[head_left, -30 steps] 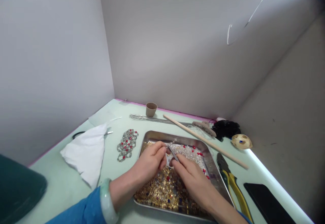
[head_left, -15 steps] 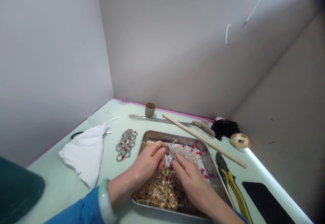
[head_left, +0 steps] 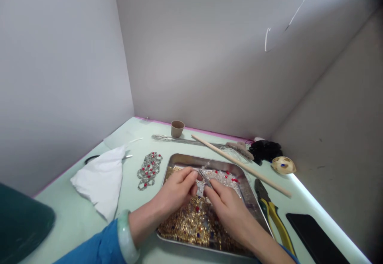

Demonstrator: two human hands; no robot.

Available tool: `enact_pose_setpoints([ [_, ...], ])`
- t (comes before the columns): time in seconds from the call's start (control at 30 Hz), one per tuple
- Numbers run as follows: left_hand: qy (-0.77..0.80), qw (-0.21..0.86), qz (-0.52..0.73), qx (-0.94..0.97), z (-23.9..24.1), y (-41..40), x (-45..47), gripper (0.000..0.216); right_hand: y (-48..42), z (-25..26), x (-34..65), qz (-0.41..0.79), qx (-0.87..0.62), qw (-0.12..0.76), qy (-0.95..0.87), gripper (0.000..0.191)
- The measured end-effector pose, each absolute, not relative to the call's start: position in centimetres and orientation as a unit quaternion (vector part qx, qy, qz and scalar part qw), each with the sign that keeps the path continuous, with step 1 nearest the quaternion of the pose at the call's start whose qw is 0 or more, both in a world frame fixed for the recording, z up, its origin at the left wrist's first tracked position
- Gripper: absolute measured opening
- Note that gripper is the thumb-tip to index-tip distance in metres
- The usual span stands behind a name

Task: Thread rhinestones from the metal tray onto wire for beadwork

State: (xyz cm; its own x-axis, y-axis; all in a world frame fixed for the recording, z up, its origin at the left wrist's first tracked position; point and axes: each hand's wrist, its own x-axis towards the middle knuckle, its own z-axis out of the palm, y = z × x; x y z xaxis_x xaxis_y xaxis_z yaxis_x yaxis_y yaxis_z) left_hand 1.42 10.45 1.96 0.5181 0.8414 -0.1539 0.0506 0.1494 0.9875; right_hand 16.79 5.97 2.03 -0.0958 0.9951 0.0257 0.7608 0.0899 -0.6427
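Note:
Over a metal tray [head_left: 187, 160] my two hands work close together. In my right hand [head_left: 226, 204] is a pair of slim metal tweezers [head_left: 206, 178], its tips pointing up and left toward my left fingertips. My left hand [head_left: 178, 190] is closed in a pinch at those tips; what it pinches is too small to make out. Below the hands lie gold beads [head_left: 185, 224] with a few red and blue ones. Clear beads [head_left: 223, 178] with red ones fill the far right part of the tray.
Left of the tray lies a beaded wire piece [head_left: 149, 170], then a white cloth [head_left: 100, 180]. Behind stand a brown cup [head_left: 177, 128] and thin wires [head_left: 179, 140]. A wooden stick [head_left: 239, 164], yellow-handled pliers [head_left: 273, 216], a black phone-like slab [head_left: 314, 236] and a shell-like bowl [head_left: 283, 165] lie right.
My right hand has shifted slightly right, and the tweezers' tips now look a little apart. My left hand keeps its pinch in nearly the same place.

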Motion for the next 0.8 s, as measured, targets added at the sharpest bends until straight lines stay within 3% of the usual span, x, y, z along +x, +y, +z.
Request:
enact_pose_setpoints([
  [0.53, 0.361, 0.677, 0.316, 0.558, 1.68, 10.68, 1.41, 0.02, 5.7, 2.01, 16.58, 0.291, -0.609, 0.254, -0.693, 0.025],
  [0.8, 0.379, 0.662, 0.297, 0.575, 1.6, 10.75, 1.57, 0.018, 5.75, 1.45, 16.52, 0.249, -0.616, 0.238, -0.709, 0.026],
])
